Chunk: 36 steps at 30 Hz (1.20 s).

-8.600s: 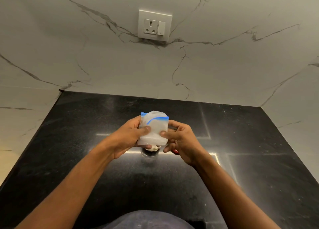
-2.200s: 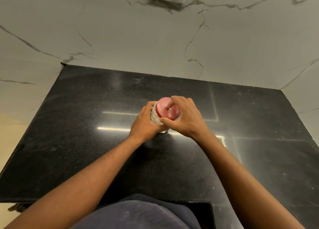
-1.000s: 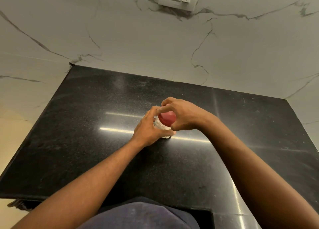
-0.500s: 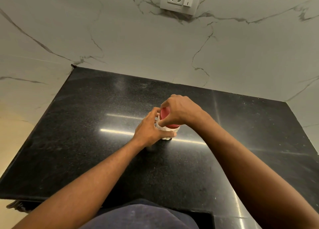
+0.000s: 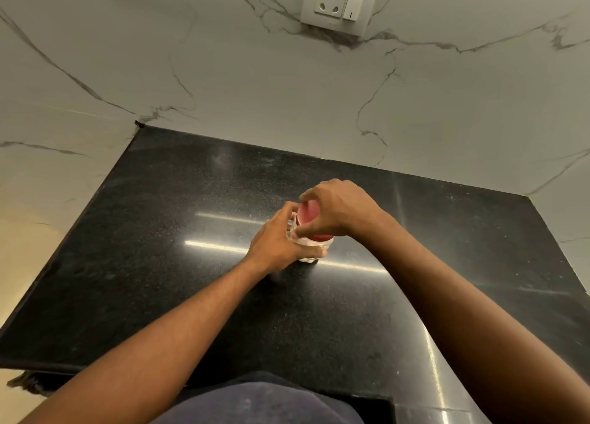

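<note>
— What's nearest?
— A dark shirt (image 5: 255, 401), then the counter's (image 5: 159, 264) front edge, notched at the right. Both forearms cross the black stone.
— And the jar?
— Mid-counter, on the stone. The left hand (image 5: 277, 241) wraps its fingers round the jar (image 5: 308, 249). The right hand (image 5: 338, 209) curls over the red lid (image 5: 306, 214), fingertips gripping its rim.
— What's in the way?
— Only the hands, which hide most of it. Open stone lies all round, with every edge well apart.
— Beyond?
— The marble wall (image 5: 223, 72), with a socket (image 5: 338, 3) high up.
— Changed?
— Two seconds ago most of the lid showed. Now the right hand covers more.
</note>
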Each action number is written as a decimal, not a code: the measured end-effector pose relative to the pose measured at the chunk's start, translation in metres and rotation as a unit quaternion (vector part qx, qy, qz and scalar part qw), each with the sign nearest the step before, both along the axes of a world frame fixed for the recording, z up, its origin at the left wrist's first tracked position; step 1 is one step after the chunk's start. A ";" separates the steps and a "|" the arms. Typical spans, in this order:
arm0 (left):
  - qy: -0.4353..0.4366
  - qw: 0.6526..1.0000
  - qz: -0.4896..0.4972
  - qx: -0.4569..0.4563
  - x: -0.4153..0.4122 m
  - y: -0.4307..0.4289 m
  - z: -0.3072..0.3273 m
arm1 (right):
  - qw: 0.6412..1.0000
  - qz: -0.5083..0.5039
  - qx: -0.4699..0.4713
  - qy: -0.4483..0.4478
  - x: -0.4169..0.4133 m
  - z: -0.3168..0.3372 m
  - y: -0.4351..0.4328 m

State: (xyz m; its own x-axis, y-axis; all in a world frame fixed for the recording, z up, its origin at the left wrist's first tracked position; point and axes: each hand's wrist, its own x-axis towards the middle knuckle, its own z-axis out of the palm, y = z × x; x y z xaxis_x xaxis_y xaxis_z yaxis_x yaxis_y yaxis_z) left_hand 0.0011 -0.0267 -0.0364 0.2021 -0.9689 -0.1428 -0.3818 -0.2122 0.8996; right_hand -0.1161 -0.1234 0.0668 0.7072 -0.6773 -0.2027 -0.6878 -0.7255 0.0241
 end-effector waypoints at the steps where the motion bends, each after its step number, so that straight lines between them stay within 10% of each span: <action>1: 0.004 1.000 0.001 -0.003 0.000 0.001 0.000 | 0.999 -0.029 -0.013 -0.013 0.000 -0.003 -0.002; 8: -0.005 1.000 0.008 -0.012 -0.002 0.004 0.004 | 0.987 -0.157 -0.044 -0.009 0.000 -0.012 -0.003; 26: -0.013 1.000 -0.002 -0.008 -0.002 0.002 0.002 | 1.000 0.016 0.018 -0.001 -0.016 -0.008 0.004; 36: -0.008 1.000 0.006 -0.012 -0.002 0.004 0.000 | 0.985 -0.129 -0.097 0.060 -0.001 -0.007 -0.007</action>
State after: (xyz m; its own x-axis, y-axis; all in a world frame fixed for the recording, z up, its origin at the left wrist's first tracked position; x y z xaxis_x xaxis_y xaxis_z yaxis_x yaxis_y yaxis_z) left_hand -0.0010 -0.0229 -0.0365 0.2161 -0.9694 -0.1168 -0.3941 -0.1961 0.8979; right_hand -0.1169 -0.1304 0.0599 0.4857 -0.8655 -0.1230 -0.8322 -0.5008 0.2379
